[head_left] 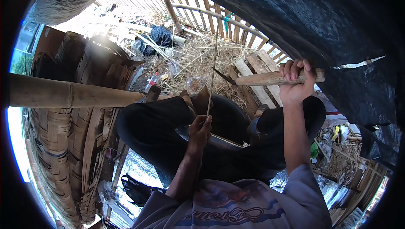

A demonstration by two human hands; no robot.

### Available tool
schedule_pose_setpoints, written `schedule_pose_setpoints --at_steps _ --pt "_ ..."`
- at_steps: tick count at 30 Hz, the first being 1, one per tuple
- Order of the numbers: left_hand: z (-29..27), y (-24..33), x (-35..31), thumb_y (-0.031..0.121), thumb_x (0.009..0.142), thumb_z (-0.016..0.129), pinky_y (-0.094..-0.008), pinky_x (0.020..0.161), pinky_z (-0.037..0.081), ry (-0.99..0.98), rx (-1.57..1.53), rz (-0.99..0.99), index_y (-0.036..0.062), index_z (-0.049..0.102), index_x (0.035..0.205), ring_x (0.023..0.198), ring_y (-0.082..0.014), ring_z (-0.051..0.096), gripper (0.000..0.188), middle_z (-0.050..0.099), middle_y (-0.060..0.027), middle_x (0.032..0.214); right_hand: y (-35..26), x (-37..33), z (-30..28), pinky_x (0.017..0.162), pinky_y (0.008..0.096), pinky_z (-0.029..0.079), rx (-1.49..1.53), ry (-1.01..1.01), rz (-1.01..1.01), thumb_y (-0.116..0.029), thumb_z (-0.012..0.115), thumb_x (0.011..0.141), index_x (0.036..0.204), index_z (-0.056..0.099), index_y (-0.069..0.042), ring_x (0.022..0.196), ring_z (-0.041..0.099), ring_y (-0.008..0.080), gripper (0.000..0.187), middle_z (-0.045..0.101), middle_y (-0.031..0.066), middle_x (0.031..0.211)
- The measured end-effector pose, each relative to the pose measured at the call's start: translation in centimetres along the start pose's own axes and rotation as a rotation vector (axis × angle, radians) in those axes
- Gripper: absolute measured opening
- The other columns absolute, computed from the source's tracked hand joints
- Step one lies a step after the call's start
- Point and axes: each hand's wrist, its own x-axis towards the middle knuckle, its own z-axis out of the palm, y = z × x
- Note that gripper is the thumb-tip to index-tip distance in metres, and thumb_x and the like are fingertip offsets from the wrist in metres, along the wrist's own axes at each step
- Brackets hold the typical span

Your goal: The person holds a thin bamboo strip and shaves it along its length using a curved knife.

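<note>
My left hand (199, 132) is closed around the lower end of a thin bamboo strip (214, 60), which stands nearly upright in front of me. In my right hand (297, 81) is a knife (261, 78) with a thick, pale wooden handle; the fingers wrap over the handle near its butt end. Its short, dark, pointed blade (224, 77) faces left, with the tip right at the strip. Whether blade and strip touch, I cannot tell. Between my bent legs sits a dark, rounded container (232, 113), partly hidden by my left hand and the strip.
A thick bamboo pole (67, 92) reaches in from the left, beside woven bamboo panels (59, 144). Black plastic sheeting (337, 22) hangs at the upper right. Ahead lie straw (228, 54), wooden planks (253, 83) and a plastic bottle (151, 82), before a bamboo slat fence (206, 13).
</note>
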Motion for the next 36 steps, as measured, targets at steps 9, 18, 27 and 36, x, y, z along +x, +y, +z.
schedule_pose_setpoints --at_steps 9,18,27,36 --pt "0.2 -0.2 0.7 0.023 0.097 0.059 -0.0191 0.038 0.021 0.035 0.008 0.022 0.0063 0.055 0.095 0.045 0.0007 0.030 0.017 0.040 0.0074 0.060 0.4 -0.6 1.0 0.054 0.0301 0.036 -0.042 -0.259 0.040 -0.030 0.046 0.092 0.087 0.048 -0.009 0.049 0.039 0.0125 0.021 0.039 -0.0012 0.055" --pt "-0.9 -0.2 1.2 0.023 0.098 0.055 -0.0182 0.038 0.024 0.114 -0.074 -0.050 0.0082 0.057 0.096 0.046 0.0003 0.033 0.016 0.043 0.0066 0.063 0.2 -4.6 5.4 0.045 0.0274 0.045 0.060 -0.719 0.079 -0.012 0.071 0.078 0.078 0.056 -0.002 0.048 0.057 0.0166 0.018 0.055 0.0029 0.057" --pt "-0.4 0.0 1.2 0.022 0.098 0.054 -0.0190 0.040 0.023 0.091 -0.075 -0.032 0.0073 0.057 0.097 0.047 -0.0004 0.032 0.015 0.041 0.0060 0.063 0.1 -4.2 4.5 0.045 0.0277 0.043 -0.001 -0.593 0.035 -0.031 0.063 0.092 0.084 0.051 -0.004 0.042 0.051 0.0148 0.030 0.054 0.0013 0.054" --pt "0.5 0.4 0.8 0.020 0.099 0.053 -0.0204 0.040 0.021 -0.001 -0.061 -0.015 0.0055 0.056 0.097 0.047 -0.0012 0.030 0.015 0.038 0.0056 0.062 0.8 0.3 0.4 0.054 0.0318 0.038 -0.085 -0.091 -0.012 -0.025 0.048 0.091 0.087 0.047 -0.008 0.049 0.040 0.0139 0.017 0.039 0.0010 0.055"
